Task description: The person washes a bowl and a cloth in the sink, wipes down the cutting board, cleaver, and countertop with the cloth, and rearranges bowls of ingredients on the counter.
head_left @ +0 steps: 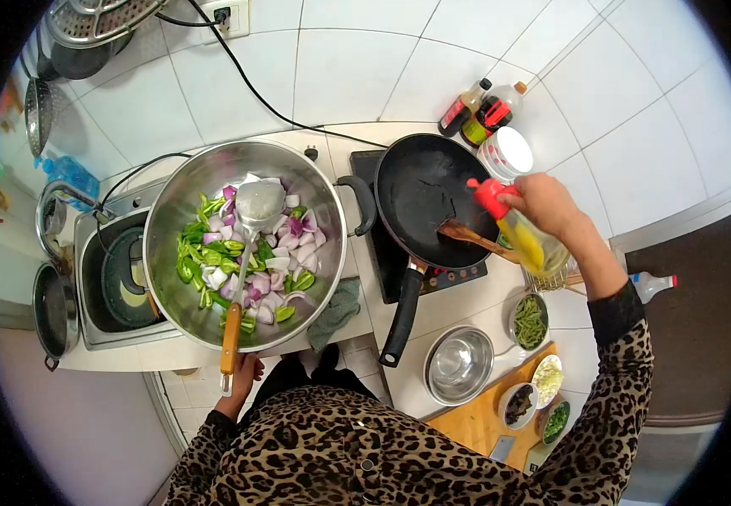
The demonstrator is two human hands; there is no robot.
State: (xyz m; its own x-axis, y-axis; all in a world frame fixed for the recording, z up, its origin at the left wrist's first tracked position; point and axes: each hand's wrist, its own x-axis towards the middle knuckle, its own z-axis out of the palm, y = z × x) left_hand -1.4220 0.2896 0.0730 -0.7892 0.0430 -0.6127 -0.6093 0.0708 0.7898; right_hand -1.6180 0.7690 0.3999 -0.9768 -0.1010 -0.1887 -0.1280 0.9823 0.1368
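My right hand (548,207) is closed around a clear oil bottle (534,240) with a red cap and yellow liquid inside. The bottle is tilted, cap toward the black wok (420,190); a wooden spatula (471,236) rests in the wok. Below the rim of a big steel pan (156,253), my left hand (247,375) hangs near the wooden-handled end of a ladle (230,337); its fingers are partly hidden. The ladle lies across the pan on cut purple onion (302,249) and green pepper (188,257).
The wok sits on an induction cooker (466,277). Steel bowls (458,364), a bowl of green beans (529,320) and a cutting board (466,426) with small bowls and a cleaver (502,448) stand nearer me. At left is a sink (95,325); sauce bottles (464,110) stand behind.
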